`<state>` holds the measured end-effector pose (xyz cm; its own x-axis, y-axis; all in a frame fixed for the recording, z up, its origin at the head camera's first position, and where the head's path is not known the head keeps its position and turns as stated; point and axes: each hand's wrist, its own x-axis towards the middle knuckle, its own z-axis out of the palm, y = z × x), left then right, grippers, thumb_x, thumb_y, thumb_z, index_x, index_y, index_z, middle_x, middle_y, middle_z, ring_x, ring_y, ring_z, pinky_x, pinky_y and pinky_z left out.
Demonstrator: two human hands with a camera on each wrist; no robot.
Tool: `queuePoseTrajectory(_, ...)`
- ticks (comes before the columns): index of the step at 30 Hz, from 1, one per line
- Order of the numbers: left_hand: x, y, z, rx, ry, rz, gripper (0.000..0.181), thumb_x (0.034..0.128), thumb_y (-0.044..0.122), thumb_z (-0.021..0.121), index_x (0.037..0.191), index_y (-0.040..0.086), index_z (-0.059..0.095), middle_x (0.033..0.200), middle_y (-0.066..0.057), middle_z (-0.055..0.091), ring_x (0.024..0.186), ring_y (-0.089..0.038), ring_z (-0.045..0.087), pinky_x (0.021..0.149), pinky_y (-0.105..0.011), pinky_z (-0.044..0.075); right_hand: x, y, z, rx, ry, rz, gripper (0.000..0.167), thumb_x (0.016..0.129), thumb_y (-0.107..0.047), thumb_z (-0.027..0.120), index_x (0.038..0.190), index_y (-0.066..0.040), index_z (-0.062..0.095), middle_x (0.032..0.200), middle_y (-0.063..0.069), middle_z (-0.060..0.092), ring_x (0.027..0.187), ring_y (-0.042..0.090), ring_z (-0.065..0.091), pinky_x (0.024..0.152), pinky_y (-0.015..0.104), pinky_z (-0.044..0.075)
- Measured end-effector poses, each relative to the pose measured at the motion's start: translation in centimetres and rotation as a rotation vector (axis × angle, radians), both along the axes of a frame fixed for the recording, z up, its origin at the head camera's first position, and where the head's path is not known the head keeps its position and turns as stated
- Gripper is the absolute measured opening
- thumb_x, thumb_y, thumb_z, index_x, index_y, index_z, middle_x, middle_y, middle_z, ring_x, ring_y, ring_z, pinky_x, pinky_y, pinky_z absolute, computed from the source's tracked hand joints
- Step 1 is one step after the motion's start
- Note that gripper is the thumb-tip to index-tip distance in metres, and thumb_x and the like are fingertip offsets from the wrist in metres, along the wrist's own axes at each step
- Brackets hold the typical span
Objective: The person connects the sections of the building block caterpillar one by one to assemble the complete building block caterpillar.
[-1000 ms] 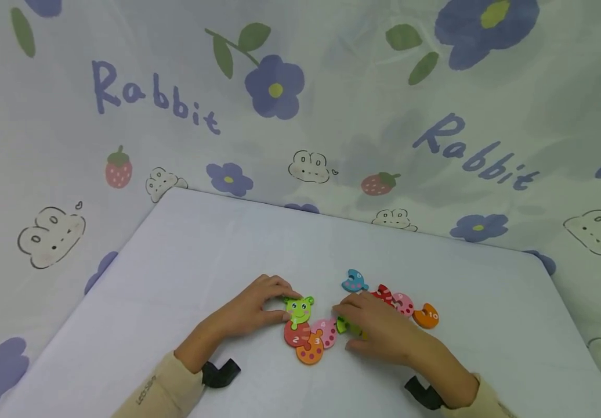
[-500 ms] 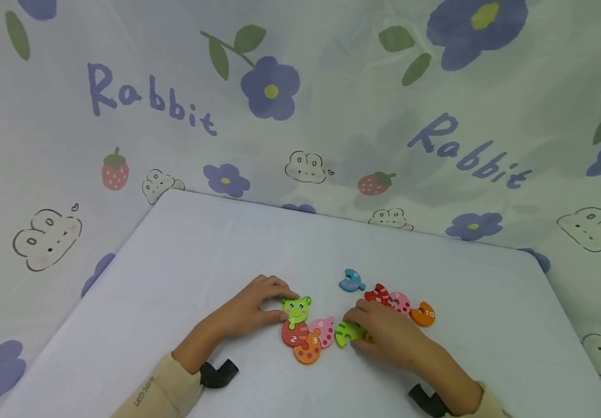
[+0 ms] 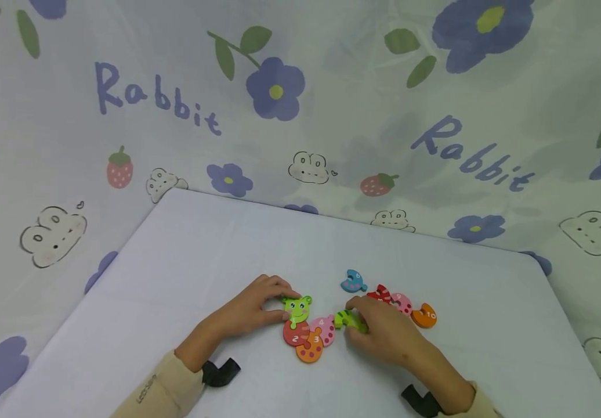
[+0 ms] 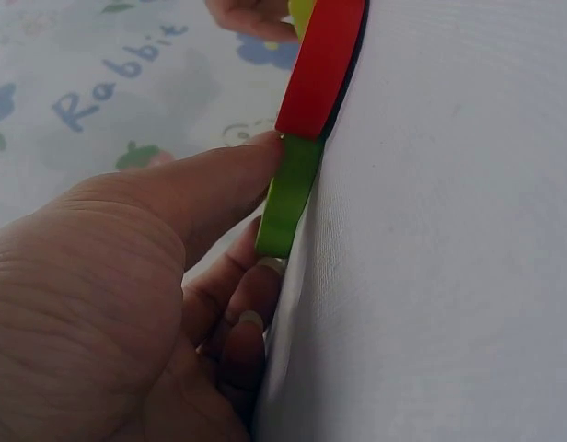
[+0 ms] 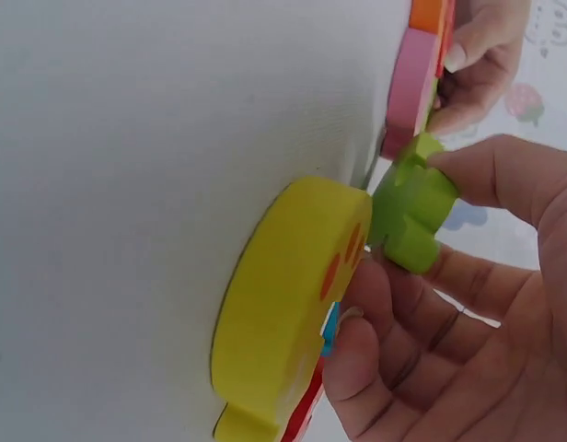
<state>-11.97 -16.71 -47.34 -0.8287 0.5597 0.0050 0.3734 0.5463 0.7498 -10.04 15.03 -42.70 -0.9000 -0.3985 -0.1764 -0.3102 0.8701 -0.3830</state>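
Note:
The left hand [image 3: 256,306] grips the green caterpillar head piece [image 3: 297,310] at its left side, thumb below and fingers above. Joined to it are the red 2 piece [image 3: 296,334], orange 3 piece [image 3: 309,348] and pink 4 piece [image 3: 323,330]. Just right of the pink piece, the right hand [image 3: 390,332] pinches a green striped piece [image 3: 349,320]. In the right wrist view this green piece [image 5: 414,207] is tilted between thumb and fingers, with a yellow piece [image 5: 288,295] lying beside it.
Behind the right hand lie a blue 6 piece [image 3: 353,282], a red piece [image 3: 380,293], a pink 9 piece [image 3: 402,303] and an orange 10 piece [image 3: 424,316]. A patterned cloth [image 3: 332,104] stands beyond the white table [image 3: 217,244].
The right hand has shifted its grasp on the green striped piece, which has turned and now sits closer to the pink 4 piece than half a second ago. The left hand has stayed in place.

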Motion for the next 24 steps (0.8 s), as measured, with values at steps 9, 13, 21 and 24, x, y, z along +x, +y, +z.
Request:
queuePoseTrajectory(9, -0.1, 0.1, 0.0, -0.001, 0.001, 0.002, 0.039, 0.0982, 0.035, 0.075, 0.137, 0.030, 0.069, 0.127, 0.016, 0.058, 0.122, -0.011, 0.047, 0.105, -0.045, 0.045, 0.2, -0.9, -0.6, -0.098, 0.075, -0.057, 0.037, 0.090, -0.036, 0.084, 0.117, -0.016, 0.070, 0.074, -0.011, 0.049, 0.068, 0.008, 0.047, 0.058, 0.025, 0.042)
queuePoseTrajectory(13, -0.1, 0.1, -0.1, 0.000, 0.003, 0.006, 0.039, 0.0984, 0.035, 0.075, 0.137, 0.031, 0.069, 0.128, 0.017, 0.058, 0.122, -0.011, 0.047, 0.105, -0.045, 0.045, 0.1, -1.7, -0.9, -0.046, 0.054, -0.034, 0.051, 0.087, -0.041, 0.085, 0.128, -0.014, 0.069, 0.075, -0.011, 0.050, 0.070, 0.008, 0.049, 0.059, 0.023, 0.045)
queuePoseTrajectory(21, 0.0, 0.1, -0.1, 0.003, 0.008, 0.006, 0.039, 0.0980, 0.034, 0.075, 0.137, 0.030, 0.069, 0.127, 0.016, 0.058, 0.121, -0.011, 0.047, 0.104, -0.044, 0.045, -1.3, -0.6, -0.6, -0.056, -0.125, 0.084, 0.059, 0.092, -0.042, 0.081, 0.141, -0.015, 0.065, 0.081, -0.012, 0.055, 0.079, 0.010, 0.053, 0.065, 0.026, 0.047)
queuePoseTrajectory(24, 0.0, 0.1, -0.1, 0.001, 0.007, 0.008, 0.039, 0.0978, 0.033, 0.076, 0.137, 0.029, 0.069, 0.127, 0.016, 0.059, 0.120, -0.011, 0.047, 0.103, -0.044, 0.045, -1.6, -0.3, -0.5, -0.078, -0.148, 0.111, 0.055, 0.092, -0.038, 0.081, 0.140, -0.015, 0.066, 0.079, -0.011, 0.056, 0.078, 0.011, 0.053, 0.064, 0.027, 0.047)
